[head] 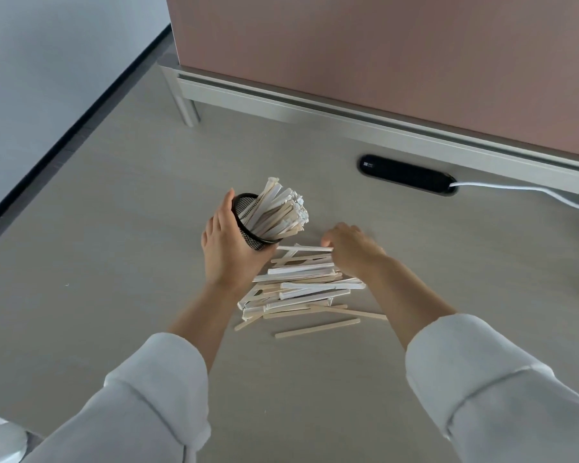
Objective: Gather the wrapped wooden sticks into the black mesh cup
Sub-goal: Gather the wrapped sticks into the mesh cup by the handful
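**Stick collection: partly complete**

Head view. The black mesh cup [248, 225] is tilted, mouth toward the right, and already carries a dense bundle of wrapped sticks [278, 212]. A loose pile of sticks [301, 289] remains on the counter [114, 228] just below the cup, some wrapped and some bare; by estimate, roughly half the work is left. The left hand [228, 248] wraps around the cup's wall and holds it off upright. The right hand [351, 248] lies palm down at the pile's upper right edge, fingers curled onto the topmost sticks; whether any stick is actually pinched cannot be determined.
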